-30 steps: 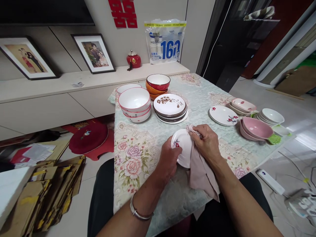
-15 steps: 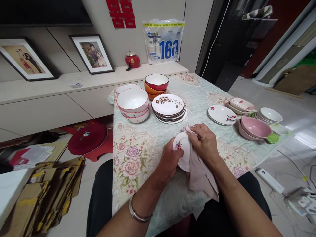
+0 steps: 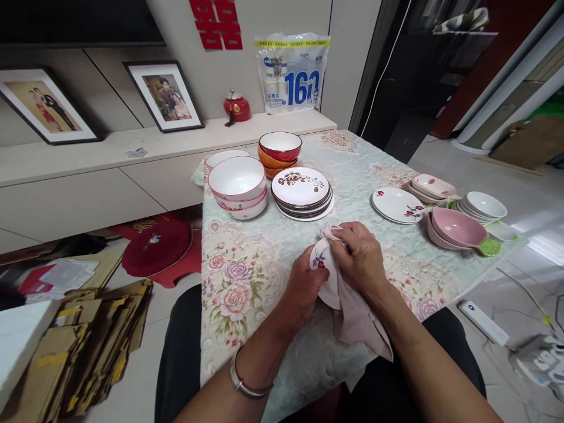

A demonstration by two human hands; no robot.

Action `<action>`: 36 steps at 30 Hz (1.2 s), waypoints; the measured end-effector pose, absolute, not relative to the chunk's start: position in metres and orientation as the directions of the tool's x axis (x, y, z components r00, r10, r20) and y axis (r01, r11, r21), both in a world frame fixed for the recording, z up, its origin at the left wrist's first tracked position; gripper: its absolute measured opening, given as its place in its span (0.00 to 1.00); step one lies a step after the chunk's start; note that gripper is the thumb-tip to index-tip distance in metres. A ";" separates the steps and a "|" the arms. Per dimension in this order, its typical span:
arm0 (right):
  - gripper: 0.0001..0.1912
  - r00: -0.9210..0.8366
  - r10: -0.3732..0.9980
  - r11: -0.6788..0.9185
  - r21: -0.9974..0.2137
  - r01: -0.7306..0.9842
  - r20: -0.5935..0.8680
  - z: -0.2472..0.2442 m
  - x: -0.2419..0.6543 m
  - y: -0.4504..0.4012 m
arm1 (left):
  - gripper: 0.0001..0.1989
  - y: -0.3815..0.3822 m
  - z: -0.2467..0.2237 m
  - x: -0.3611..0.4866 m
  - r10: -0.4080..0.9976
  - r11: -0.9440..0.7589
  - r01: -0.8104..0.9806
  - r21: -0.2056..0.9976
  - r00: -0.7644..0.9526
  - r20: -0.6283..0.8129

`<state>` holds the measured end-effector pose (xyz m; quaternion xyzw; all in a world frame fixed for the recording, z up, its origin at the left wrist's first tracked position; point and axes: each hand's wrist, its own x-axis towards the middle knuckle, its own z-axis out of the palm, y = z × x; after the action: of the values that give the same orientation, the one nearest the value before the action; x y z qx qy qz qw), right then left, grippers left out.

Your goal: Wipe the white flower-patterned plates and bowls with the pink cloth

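Note:
A small white plate (image 3: pixel 329 293) with red flowers is gripped at its left edge by my left hand (image 3: pixel 305 285), the thumb lying across its face. My right hand (image 3: pixel 362 257) is closed on a pale pink cloth (image 3: pixel 358 320) and presses it over the plate's upper right side. The cloth hangs down past the plate and hides part of it. Beyond my hands is a stack of brown-flowered plates (image 3: pixel 301 188). Flowered white plates (image 3: pixel 396 205) lie to the right of that stack.
White bowls with red rims (image 3: pixel 238 179) are stacked at the left, with red and orange bowls (image 3: pixel 280 154) behind. Pink bowls (image 3: pixel 458 226) and small white bowls (image 3: pixel 486 204) stand near the right edge of the flowered tablecloth (image 3: pixel 240 276). Flattened cardboard (image 3: pixel 88 346) lies on the floor.
My right hand has moved slightly left with the cloth, which now covers more of the plate's upper part. My left hand keeps its hold on the plate.

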<state>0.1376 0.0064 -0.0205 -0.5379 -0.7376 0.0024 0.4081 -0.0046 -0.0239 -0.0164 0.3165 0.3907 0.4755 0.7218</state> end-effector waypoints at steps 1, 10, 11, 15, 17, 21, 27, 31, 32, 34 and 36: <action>0.12 -0.112 0.788 0.437 -0.422 0.794 0.606 -0.019 0.133 0.005 | 0.25 -0.024 -0.017 -0.005 0.937 0.338 -0.445 0.829 0.245 -0.251; 0.10 -0.011 0.935 0.299 -0.772 0.561 0.354 -0.021 0.149 0.013 | 0.24 -0.023 -0.017 -0.006 0.938 0.332 -0.387 0.860 0.235 -0.256; 0.11 -0.002 0.945 0.273 -0.785 0.556 0.328 -0.022 0.151 0.014 | 0.24 -0.023 -0.016 -0.006 0.939 0.333 -0.389 0.859 0.224 -0.263; 0.13 0.081 0.951 0.198 -0.788 0.583 0.298 -0.026 0.155 0.015 | 0.28 -0.023 -0.011 -0.005 0.942 0.334 -0.464 0.820 0.142 -0.303; 0.14 0.118 0.947 0.167 -0.773 0.611 0.298 -0.029 0.156 0.017 | 0.29 -0.022 -0.010 -0.004 0.938 0.336 -0.502 0.797 0.107 -0.328; 0.15 0.088 0.911 0.222 -0.658 0.720 0.403 -0.033 0.155 0.017 | 0.27 -0.023 -0.012 -0.003 0.947 0.317 -0.487 0.814 0.126 -0.294; 0.13 -0.150 0.812 0.473 -0.484 0.736 0.564 -0.021 0.133 0.004 | 0.23 -0.025 -0.019 -0.002 0.946 0.311 -0.431 0.847 0.226 -0.232; 0.12 -0.236 0.802 0.527 -0.465 0.711 0.549 -0.018 0.133 0.003 | 0.18 -0.025 -0.018 -0.002 0.943 0.319 -0.426 0.847 0.230 -0.239; 0.12 -0.211 0.814 0.511 -0.496 0.702 0.541 -0.019 0.137 0.005 | 0.19 -0.025 -0.017 -0.002 0.938 0.332 -0.419 0.845 0.238 -0.251; 0.12 -0.130 0.850 0.448 -0.570 0.689 0.511 -0.024 0.146 0.010 | 0.20 -0.024 -0.015 -0.003 0.929 0.355 -0.401 0.845 0.251 -0.271; 0.12 -0.068 0.873 0.391 -0.609 0.690 0.483 -0.028 0.152 0.013 | 0.21 -0.024 -0.013 -0.003 0.927 0.361 -0.396 0.845 0.255 -0.276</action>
<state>0.1521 0.0129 -0.0277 -0.5409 -0.7224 0.1100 0.4164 -0.0031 -0.0242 -0.0134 0.3300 0.4022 0.4590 0.7202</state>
